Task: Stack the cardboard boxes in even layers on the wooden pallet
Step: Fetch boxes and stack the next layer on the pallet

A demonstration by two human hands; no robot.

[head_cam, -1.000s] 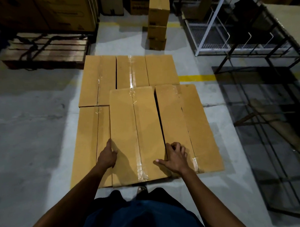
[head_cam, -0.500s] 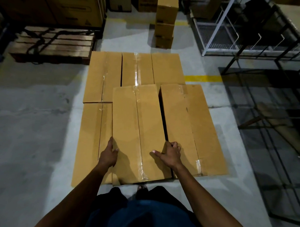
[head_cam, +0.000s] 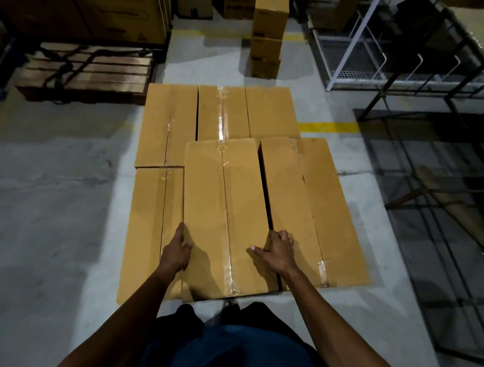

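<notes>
- The middle box (head_cam: 223, 218) lies on the near row, between the left box (head_cam: 148, 229) and the right box (head_cam: 311, 210).
- Three boxes (head_cam: 221, 114) lie behind them.
- A wooden pallet (head_cam: 85, 70) lies far left.

The boxes (head_cam: 226, 210) at the centre of the frame were matt brown cardboard, their seams sealed with glossy clear tape (head_cam: 220, 119) that caught the light; the floor (head_cam: 56, 204) was rough, mottled grey concrete with a painted yellow line (head_cam: 329, 127); at upper left lay a pallet (head_cam: 85, 70) of bare slatted wood; at upper right stood a white wire-mesh metal rack (head_cam: 357, 63) and dark metal frames (head_cam: 458, 89).
</notes>
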